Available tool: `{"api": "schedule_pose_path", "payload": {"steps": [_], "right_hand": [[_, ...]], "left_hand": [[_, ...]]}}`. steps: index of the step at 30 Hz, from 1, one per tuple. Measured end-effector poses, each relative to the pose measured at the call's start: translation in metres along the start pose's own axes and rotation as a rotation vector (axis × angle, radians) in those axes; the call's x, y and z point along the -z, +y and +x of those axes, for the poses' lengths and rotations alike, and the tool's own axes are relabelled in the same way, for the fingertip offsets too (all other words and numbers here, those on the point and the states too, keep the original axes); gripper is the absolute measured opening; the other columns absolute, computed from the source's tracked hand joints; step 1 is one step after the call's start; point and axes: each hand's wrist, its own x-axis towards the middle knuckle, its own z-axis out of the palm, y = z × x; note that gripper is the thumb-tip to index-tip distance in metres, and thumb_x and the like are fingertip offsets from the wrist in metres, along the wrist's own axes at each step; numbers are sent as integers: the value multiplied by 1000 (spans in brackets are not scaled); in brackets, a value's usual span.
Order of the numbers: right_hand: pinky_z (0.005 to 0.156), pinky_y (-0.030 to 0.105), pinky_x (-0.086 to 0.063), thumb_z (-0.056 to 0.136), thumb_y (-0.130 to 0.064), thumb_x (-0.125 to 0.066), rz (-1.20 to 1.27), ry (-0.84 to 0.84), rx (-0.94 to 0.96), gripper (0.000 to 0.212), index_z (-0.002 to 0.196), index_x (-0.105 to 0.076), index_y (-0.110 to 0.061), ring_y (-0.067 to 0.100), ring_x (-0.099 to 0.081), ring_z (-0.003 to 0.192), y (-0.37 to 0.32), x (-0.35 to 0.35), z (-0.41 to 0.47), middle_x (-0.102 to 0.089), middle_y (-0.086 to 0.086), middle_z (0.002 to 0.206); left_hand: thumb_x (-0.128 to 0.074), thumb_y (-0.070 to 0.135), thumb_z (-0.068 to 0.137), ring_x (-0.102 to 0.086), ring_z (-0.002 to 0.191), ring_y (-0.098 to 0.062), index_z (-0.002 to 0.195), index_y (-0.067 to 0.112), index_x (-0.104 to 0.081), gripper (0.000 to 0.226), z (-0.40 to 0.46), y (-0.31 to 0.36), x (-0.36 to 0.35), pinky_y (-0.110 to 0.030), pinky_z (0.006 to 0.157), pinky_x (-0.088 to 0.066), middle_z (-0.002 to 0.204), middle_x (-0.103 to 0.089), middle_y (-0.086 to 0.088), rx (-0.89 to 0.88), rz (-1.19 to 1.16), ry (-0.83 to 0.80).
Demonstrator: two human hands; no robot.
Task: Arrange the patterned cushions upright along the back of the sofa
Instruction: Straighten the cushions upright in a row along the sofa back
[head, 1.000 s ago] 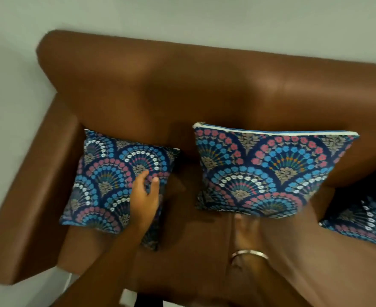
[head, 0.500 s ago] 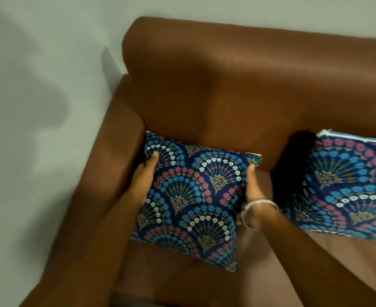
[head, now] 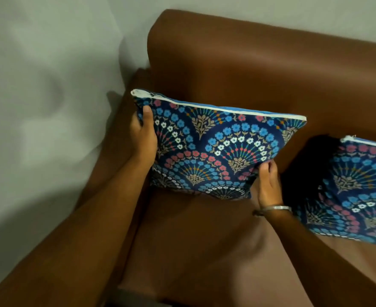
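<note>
A dark blue cushion with fan-shaped flower patterns [head: 218, 151] stands upright at the left end of the brown sofa [head: 260, 69], its white zipped edge on top, close to the backrest. My left hand [head: 143, 138] grips its left edge, thumb on the front. My right hand [head: 267, 185], with a silver bangle at the wrist, holds its lower right corner. A second cushion of the same pattern [head: 357, 189] stands upright to the right, cut off by the frame edge.
The sofa's left armrest [head: 113, 165] runs beside my left forearm, against a pale grey wall [head: 38, 107]. The brown seat [head: 193, 240] spreads in front of the cushions.
The left cushion lay tilted on the seat with both hands at its sides; now it is raised upright, zipped edge on top. The view has drawn closer.
</note>
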Motion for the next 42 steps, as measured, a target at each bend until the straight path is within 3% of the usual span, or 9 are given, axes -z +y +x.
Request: {"api": "schedule_pose_path", "payload": {"steps": [3, 8, 12, 18, 21, 27, 30, 36, 42], "right_hand": [[90, -1, -37, 101, -28, -42, -21, -155, -11, 41, 139, -41, -12, 5, -54, 108, 23, -5, -8, -52, 9, 137], [111, 41, -37, 97, -45, -45, 56, -300, -86, 63, 152, -23, -23, 22, -42, 137, 12, -33, 1, -42, 1, 152], [115, 34, -29, 90, -46, -54, 18, -308, -67, 80, 155, -12, -25, 17, -27, 146, 10, 25, -19, -24, -7, 160], [115, 40, -35, 84, -59, -58, -186, 25, -52, 78, 147, -32, -20, 16, -40, 139, 61, 238, -87, -40, 1, 151], [107, 46, -42, 88, -43, -58, -247, 269, -136, 67, 145, -36, -17, 24, -47, 132, 90, 373, -91, -47, 9, 146], [109, 49, -41, 74, -68, -58, -252, 619, -169, 91, 141, -40, -10, 30, -50, 131, 168, 633, -22, -50, 19, 142], [105, 48, -45, 63, -77, -67, 12, 743, -220, 87, 131, -41, -30, 26, -57, 121, 196, 713, 18, -57, 10, 134], [93, 42, -48, 41, -87, -65, 355, 683, -206, 111, 126, -43, -20, 23, -60, 110, 225, 764, 74, -58, 4, 122], [95, 50, -47, 72, -75, -60, 455, 599, -126, 90, 139, -44, -17, 27, -62, 102, 240, 779, 73, -63, 5, 117]], "left_hand": [[-50, 45, 101, -70, 96, -15, 115, 22, -64, 31, 8, -1, 9, -43, 92, -58, 105, -71, 3, -30, 38, 113], [-51, 66, 86, -72, 106, -27, 126, 11, -66, 70, 32, -1, 25, -47, 95, -58, 113, -75, -6, 22, 141, 64], [-46, 47, 100, -60, 122, -22, 146, 6, -47, 61, -20, 25, 4, -21, 97, -47, 138, -61, -13, -111, 231, 102], [-49, 42, 99, -33, 150, -35, 154, 2, -33, 71, -221, -3, -91, -43, 123, -27, 162, -34, -24, -286, 456, -176], [-51, 36, 94, -51, 135, -21, 144, 6, -50, 58, -326, -12, -197, -20, 113, -35, 145, -55, -14, -271, 347, -521], [-57, 19, 102, -63, 109, 1, 133, 17, -56, 32, -503, -1, -427, -18, 96, -50, 126, -64, -2, -34, 176, -1054], [-54, 38, 102, -57, 130, -25, 142, 9, -51, 49, -541, -7, -529, -34, 107, -43, 142, -58, -15, 170, 225, -1182], [-31, 104, 40, -31, 151, -35, 159, 36, -26, 138, -565, -36, -644, -67, 118, -20, 167, -32, -2, 735, 187, -1175], [-39, 106, 36, -46, 143, -32, 154, 36, -40, 138, -602, -52, -667, -59, 116, -38, 161, -43, -5, 693, -85, -1119]]}}
